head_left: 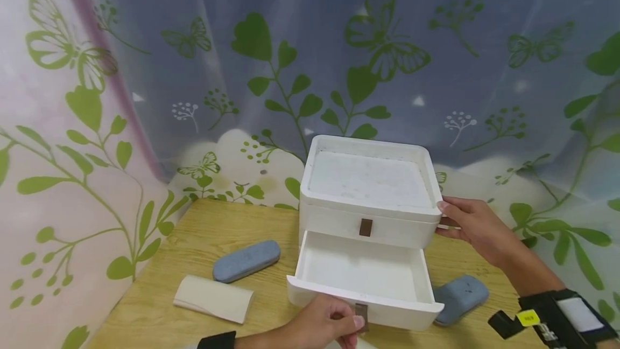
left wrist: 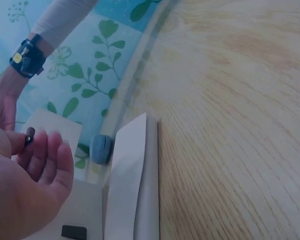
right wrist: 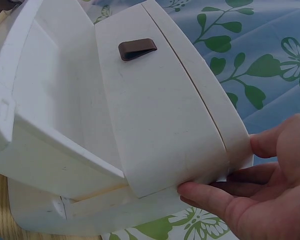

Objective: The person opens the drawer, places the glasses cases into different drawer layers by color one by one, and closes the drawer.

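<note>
A white two-drawer storage box (head_left: pixel 368 176) has its lower drawer (head_left: pixel 358 271) pulled out, the bare white floor of the drawer showing. At the front of that drawer, my left hand (head_left: pixel 322 321) pinches the brown pull tab (head_left: pixel 362 316) between thumb and fingers. The upper drawer, with its own brown tab (right wrist: pixel 137 48), is closed. My right hand (head_left: pixel 477 228) rests against the box's right side near the front corner. In the right wrist view its thumb touches the top rim and its fingertips (right wrist: pixel 190 190) press on the side lower down.
On the wooden table (head_left: pixel 145 295), left of the box, lie a blue-grey eyeglass case (head_left: pixel 247 260) and a cream flap-style case (head_left: pixel 213 299). Another blue-grey case (head_left: pixel 462 298) lies to the right, partly behind the open drawer. A patterned curtain (head_left: pixel 208 85) hangs behind the box.
</note>
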### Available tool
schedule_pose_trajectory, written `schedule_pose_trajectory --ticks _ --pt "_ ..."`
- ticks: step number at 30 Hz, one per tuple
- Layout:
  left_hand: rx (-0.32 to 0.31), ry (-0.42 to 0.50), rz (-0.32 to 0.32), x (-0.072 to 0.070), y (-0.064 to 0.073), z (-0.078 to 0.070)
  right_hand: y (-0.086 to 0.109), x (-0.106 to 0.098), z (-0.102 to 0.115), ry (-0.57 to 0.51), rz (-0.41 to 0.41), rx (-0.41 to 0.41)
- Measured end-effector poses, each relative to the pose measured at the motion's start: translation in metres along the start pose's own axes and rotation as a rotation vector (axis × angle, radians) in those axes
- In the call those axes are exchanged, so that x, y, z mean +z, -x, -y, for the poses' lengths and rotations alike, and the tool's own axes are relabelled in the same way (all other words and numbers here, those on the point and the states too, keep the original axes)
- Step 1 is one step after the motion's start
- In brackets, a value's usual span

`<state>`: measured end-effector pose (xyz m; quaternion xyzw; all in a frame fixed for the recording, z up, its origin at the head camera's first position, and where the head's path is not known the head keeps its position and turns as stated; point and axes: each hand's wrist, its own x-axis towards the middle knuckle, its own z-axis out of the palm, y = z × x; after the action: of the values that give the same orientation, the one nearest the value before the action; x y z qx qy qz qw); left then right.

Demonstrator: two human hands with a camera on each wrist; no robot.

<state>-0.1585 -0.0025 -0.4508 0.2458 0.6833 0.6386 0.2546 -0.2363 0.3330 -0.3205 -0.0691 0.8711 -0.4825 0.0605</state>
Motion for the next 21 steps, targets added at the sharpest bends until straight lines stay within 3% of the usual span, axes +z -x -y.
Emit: schedule_pose_trajectory --ticks 5,7,9,11,14,16,17,19,21 --pt "-0.025 -0.105 -0.009 -0.001 0.002 -0.003 -0.001 0.001 0.001 -0.001 0.006 -0.009" --pt "-0.03 -0.24 0.042 -0.002 0.004 -0.006 -0.001 0.001 0.002 0.001 0.004 -0.01" --pt "-0.004 -0.452 0.136 -0.003 0.005 -0.011 -0.001 0.0 0.002 0.002 0.004 -0.011" --pt "0.098 -0.666 0.251 -0.002 0.003 -0.015 -0.001 0.0 0.003 0.0 0.003 -0.009" --pt "0.382 -0.977 0.387 0.001 -0.002 -0.015 -0.002 0.0 0.003 -0.007 0.005 -0.005" --pt "0.546 -1.082 0.451 0.002 -0.008 -0.007 -0.002 -0.001 0.003 -0.01 0.006 -0.002" --pt "0.592 -1.115 0.472 0.003 -0.011 0.0 -0.001 -0.001 0.002 -0.01 0.006 -0.001" --pt "0.549 -1.091 0.52 0.005 -0.022 0.023 -0.001 0.0 0.002 -0.006 0.003 0.003" --pt "0.436 -1.038 0.543 0.006 -0.034 0.052 -0.001 0.0 0.002 -0.004 0.0 0.0"
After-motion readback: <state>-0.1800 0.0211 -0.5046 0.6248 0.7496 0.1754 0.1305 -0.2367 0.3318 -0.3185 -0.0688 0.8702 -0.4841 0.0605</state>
